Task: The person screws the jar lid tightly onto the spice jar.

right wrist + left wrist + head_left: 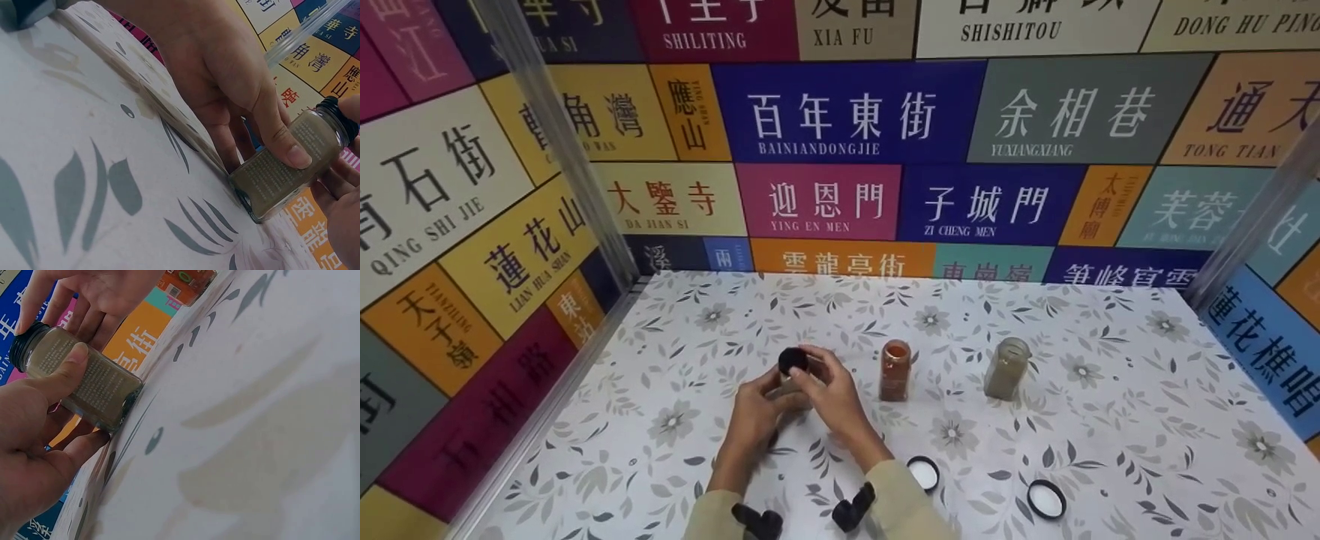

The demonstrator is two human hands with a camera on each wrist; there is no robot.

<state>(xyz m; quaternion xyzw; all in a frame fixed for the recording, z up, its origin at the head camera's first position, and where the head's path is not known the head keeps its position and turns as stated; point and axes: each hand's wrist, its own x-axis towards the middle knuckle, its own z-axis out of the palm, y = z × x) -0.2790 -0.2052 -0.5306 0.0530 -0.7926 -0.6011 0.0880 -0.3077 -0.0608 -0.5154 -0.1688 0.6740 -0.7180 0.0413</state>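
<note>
My left hand point(755, 409) grips the body of a square glass spice jar point(84, 379) full of brownish-grey powder, its thumb over the printed label. The jar wears a black screw cap point(793, 361), which the thumb and fingers of my right hand point(840, 397) pinch. In the right wrist view the jar leans, its base close to the tabletop; whether it touches is hard to tell. Right of the hands stand two uncapped glass jars: one with orange-red powder point(895, 375), the other with greyish-beige powder point(1006, 371).
Two black-rimmed caps with white insides, a nearer-left cap point(922, 474) and a right-hand cap point(1046, 500), lie near the table's front. The table point(1110, 420) has a white leaf-and-flower cover. Colourful walls of Chinese place names point(847, 112) rise behind and beside it.
</note>
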